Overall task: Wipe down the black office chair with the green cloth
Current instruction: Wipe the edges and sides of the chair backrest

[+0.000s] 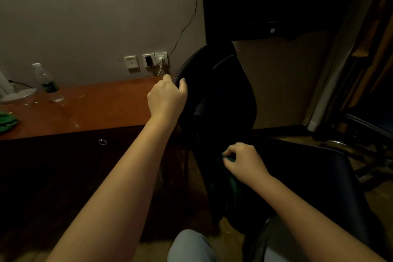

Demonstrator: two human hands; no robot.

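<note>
The black office chair (223, 95) stands in front of me, its backrest turned toward the desk and its seat stretching to the right. My left hand (167, 97) grips the left edge of the backrest near the top, fingers curled round the rim. Lower down, my right hand (244, 162) pinches the green cloth (230, 178) against the chair where the backrest meets the seat. Most of the cloth hangs dark below my fingers and is hard to make out.
A brown wooden desk (102, 106) runs along the wall on the left, with a clear plastic bottle (47, 84), a lamp base (18, 95) and another green cloth (7, 122) on it. Wall sockets (146, 60) with a cable sit behind. Dark furniture (276, 0) stands behind the chair.
</note>
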